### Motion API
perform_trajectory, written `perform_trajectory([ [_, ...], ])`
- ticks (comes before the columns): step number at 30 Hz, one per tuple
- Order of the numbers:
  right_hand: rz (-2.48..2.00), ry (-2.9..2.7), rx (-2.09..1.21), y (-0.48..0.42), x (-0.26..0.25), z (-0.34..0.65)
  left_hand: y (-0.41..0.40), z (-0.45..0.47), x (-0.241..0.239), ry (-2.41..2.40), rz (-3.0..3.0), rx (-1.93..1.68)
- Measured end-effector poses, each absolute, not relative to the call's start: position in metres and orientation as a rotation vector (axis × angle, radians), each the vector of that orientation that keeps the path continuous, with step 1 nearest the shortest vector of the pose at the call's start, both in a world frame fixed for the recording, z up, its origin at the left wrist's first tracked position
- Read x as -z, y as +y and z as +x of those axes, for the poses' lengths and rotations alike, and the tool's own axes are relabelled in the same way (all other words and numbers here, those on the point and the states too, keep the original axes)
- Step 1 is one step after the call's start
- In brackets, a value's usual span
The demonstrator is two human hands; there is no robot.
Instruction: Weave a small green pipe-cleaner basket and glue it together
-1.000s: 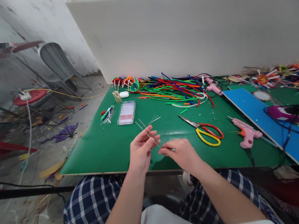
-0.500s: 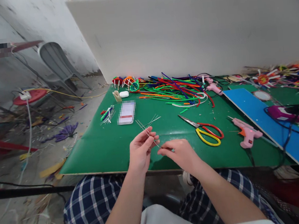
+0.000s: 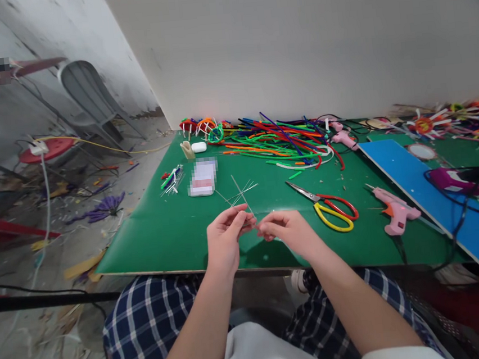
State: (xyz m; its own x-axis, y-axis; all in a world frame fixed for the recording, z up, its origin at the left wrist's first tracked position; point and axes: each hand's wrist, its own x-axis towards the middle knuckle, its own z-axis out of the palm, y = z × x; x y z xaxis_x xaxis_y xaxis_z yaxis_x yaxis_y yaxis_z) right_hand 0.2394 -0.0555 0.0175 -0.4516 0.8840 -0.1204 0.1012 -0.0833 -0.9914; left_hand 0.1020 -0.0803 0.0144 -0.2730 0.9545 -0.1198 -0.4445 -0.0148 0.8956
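Note:
My left hand (image 3: 225,239) pinches a small bundle of thin metal wires (image 3: 242,197) that sticks up and away from my fingers. My right hand (image 3: 289,232) is closed in a pinch at the near end of the same wires, thumb and forefinger touching them. Both hands hover just above the near edge of the green table (image 3: 172,231). A few more thin wires (image 3: 244,191) lie crossed on the table right behind my hands.
Yellow-and-red scissors (image 3: 331,212) and a pink glue gun (image 3: 393,211) lie to the right. A heap of coloured sticks (image 3: 280,143) fills the back. A blue board (image 3: 427,189) and a purple glue gun (image 3: 455,178) are far right. A grey chair (image 3: 88,101) stands left.
My hands have moved closer together and slightly up the picture. The wire bundle has tipped more upright. The view has shifted a little.

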Motion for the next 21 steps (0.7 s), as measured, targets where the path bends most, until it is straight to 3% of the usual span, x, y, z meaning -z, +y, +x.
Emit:
perform_trajectory([
  [7,-1.022,-1.382,-1.781,-0.0521,-0.0144,0.2393,-0.0793,0.1007,-0.0122,1.121,0.679,-1.486],
  [21,-0.982,-1.354,-1.754,-0.0495,-0.0070,0.2349,-0.0808,0.1059,-0.0141,1.320,0.871,-1.359],
])
